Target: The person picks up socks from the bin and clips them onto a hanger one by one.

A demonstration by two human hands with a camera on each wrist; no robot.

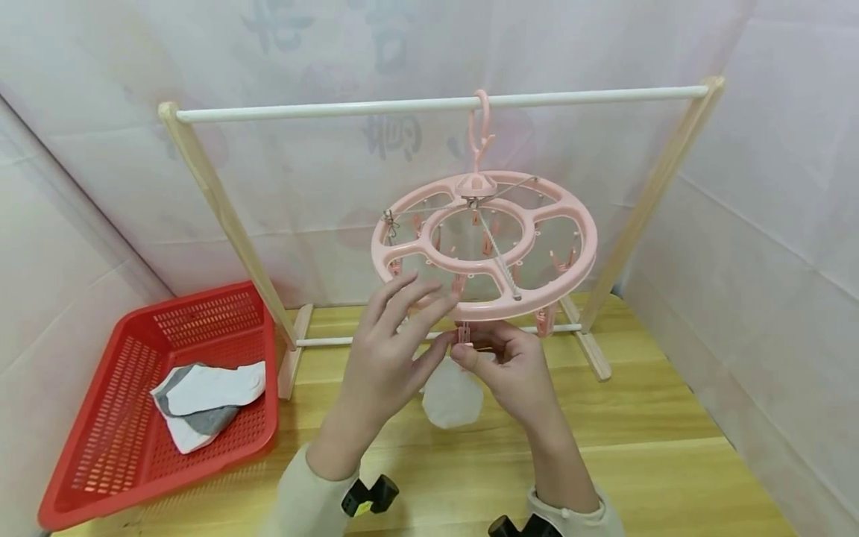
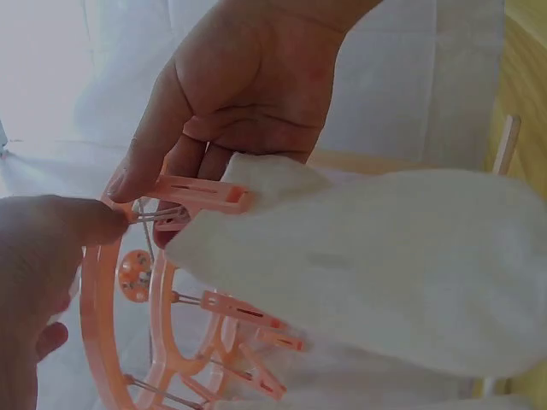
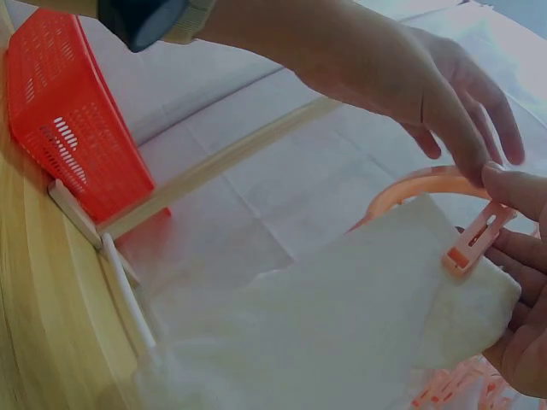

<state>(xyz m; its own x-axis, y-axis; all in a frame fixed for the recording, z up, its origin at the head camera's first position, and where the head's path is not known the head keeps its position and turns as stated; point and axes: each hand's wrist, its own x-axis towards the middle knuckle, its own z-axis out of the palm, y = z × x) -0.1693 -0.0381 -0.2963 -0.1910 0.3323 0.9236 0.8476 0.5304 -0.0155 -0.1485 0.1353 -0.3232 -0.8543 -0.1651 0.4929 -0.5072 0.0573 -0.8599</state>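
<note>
A white sock (image 1: 452,395) hangs below the rim of the pink round clip hanger (image 1: 550,296), its cuff between the jaws of a pink clothespin (image 2: 201,195). My right hand (image 1: 513,373) pinches that clothespin, thumb on one side and fingers behind. In the right wrist view, the right thumb presses near the top of the clothespin (image 3: 479,239). My left hand (image 1: 389,350) is raised beside the rim with its fingers spread. Its thumb tip is right at the clothespin's upper end, close to the right thumb.
The hanger hooks over a white rod (image 1: 302,110) on a wooden stand (image 1: 224,216). At the left, a red basket (image 1: 271,403) holds white and grey socks (image 1: 215,391). Other pink clothespins (image 1: 545,319) dangle around the hanger. Pale cloth walls (image 1: 758,224) enclose the wooden table (image 1: 671,462).
</note>
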